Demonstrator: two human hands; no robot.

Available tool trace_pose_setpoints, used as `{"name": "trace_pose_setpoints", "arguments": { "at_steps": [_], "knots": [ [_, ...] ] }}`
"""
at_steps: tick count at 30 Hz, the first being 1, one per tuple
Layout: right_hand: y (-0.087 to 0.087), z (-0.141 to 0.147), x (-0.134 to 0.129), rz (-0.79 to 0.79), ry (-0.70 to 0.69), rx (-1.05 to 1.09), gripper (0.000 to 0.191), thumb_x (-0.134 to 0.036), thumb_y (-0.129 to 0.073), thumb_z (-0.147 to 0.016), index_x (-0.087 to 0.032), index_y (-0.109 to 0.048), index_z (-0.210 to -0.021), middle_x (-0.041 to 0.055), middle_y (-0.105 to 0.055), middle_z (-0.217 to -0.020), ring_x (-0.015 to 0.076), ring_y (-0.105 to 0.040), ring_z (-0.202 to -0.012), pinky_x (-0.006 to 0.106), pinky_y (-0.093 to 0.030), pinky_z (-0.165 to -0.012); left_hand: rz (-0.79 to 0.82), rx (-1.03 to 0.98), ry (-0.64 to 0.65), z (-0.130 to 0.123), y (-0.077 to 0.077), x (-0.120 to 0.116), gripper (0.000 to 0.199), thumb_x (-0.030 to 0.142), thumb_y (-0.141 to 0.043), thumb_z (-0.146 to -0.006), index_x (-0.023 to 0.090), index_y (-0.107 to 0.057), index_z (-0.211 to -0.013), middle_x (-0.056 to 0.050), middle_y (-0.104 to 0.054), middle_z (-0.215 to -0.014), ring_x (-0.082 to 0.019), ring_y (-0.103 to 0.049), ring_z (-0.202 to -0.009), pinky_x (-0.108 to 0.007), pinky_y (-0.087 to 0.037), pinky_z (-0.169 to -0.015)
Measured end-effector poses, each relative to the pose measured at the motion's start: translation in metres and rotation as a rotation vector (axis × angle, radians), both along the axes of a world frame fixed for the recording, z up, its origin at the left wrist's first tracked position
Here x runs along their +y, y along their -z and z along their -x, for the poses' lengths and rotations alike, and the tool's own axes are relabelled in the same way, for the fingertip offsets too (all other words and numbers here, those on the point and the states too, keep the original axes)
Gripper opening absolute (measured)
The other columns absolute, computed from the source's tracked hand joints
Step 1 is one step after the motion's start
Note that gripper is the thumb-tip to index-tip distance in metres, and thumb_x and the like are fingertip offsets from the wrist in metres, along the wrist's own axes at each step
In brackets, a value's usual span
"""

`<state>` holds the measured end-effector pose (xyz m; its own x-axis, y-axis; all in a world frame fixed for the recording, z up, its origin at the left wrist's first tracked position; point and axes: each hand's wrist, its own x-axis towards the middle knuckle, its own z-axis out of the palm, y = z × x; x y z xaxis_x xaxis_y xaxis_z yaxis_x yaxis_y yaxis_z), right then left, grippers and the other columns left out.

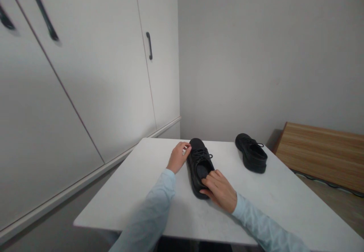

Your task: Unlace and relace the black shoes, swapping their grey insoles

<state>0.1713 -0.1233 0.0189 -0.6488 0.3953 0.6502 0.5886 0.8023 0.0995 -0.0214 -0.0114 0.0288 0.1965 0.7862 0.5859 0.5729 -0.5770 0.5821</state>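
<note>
Grips near shoe (198, 163) with right hand (219, 190), five o'clock; cannot tell for left hand (178, 157), ten; leaves far shoe (250, 155), two, untouched.

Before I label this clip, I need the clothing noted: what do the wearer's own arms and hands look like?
Both arms wear long, pale blue sleeves, the left sleeve and right sleeve reaching the wrists. Their surface shows soft creases; any pattern is too faint to tell. The left hand and right hand are bare, with no gloves.
</note>
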Motion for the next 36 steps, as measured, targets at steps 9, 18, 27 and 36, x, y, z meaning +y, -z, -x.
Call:
{"name": "trace_pose_setpoints", "arguments": {
  "at_steps": [9,18,27,36],
  "knots": [
    [-0.004,0.002,0.001,-0.001,-0.011,0.021,0.035,-0.036,-0.054,-0.086,-0.010,-0.050,-0.110,0.0101,-0.060,-0.081,0.0224,-0.052,-0.076,0.037,-0.046,-0.068,0.187,0.084,0.415,-0.007,0.002,-0.006,0.052,0.049,-0.055,-0.081,0.023,-0.052,-0.126,-0.007,-0.050,-0.135,-0.024,-0.039,-0.129,-0.040,-0.025,-0.111],
    [-0.042,-0.004,0.007,0.133,-0.064,0.003,0.020,-0.027,-0.043,-0.091,-0.016,-0.060,-0.095,0.0073,-0.064,-0.075,0.0166,-0.058,-0.066,0.028,-0.046,-0.061,0.212,0.016,0.453,-0.006,0.005,-0.005,0.050,0.047,-0.056,-0.080,0.022,-0.055,-0.123,-0.006,-0.054,-0.131,-0.024,-0.041,-0.128,-0.039,-0.027,-0.110],
    [-0.089,0.009,0.042,0.432,0.014,0.540,0.015,-0.027,-0.048,-0.088,-0.019,-0.060,-0.085,0.0024,-0.066,-0.077,0.0154,-0.062,-0.072,0.028,-0.049,-0.070,0.222,-0.034,0.477,-0.007,0.005,-0.007,0.051,0.043,-0.060,-0.078,0.024,-0.054,-0.125,-0.007,-0.055,-0.129,-0.025,-0.047,-0.121,-0.040,-0.032,-0.107],
    [-0.022,0.004,0.079,0.458,0.012,0.397,0.024,-0.027,-0.061,-0.078,-0.020,-0.053,-0.099,0.0062,-0.061,-0.094,0.0196,-0.058,-0.089,0.035,-0.048,-0.081,0.313,-0.304,0.461,-0.004,-0.001,-0.003,0.048,0.051,-0.040,-0.088,0.016,-0.061,-0.114,-0.010,-0.063,-0.118,-0.022,-0.055,-0.113,-0.037,-0.037,-0.103]
  ]
}}
